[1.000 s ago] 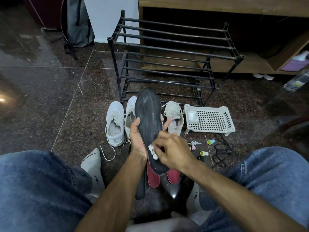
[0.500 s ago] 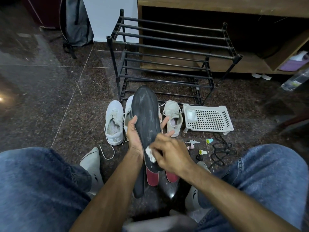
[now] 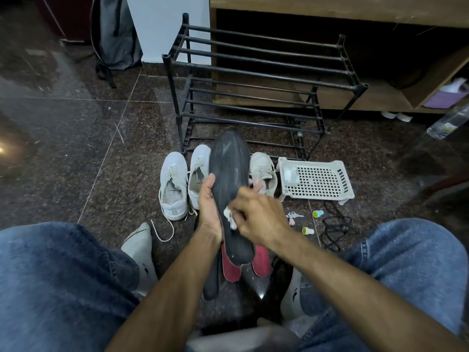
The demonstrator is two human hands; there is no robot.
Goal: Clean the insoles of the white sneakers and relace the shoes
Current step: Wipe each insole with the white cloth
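A dark grey insole stands upright in front of me, gripped along its left edge by my left hand. My right hand pinches a small white wipe and presses it against the insole's middle. Two white sneakers stand side by side on the floor behind, their laces loose. A third pale sneaker shows to the right of the insole. Two red insoles and another dark insole lie on the floor under my hands.
A black metal shoe rack stands behind the sneakers. A white perforated plastic tray sits at the right, with keys, two small yellow-green caps and a black cord near it. My jeans-clad knees frame both sides.
My right hand with the wipe has slid a little up the insole. The left hand keeps the same grip on the insole.
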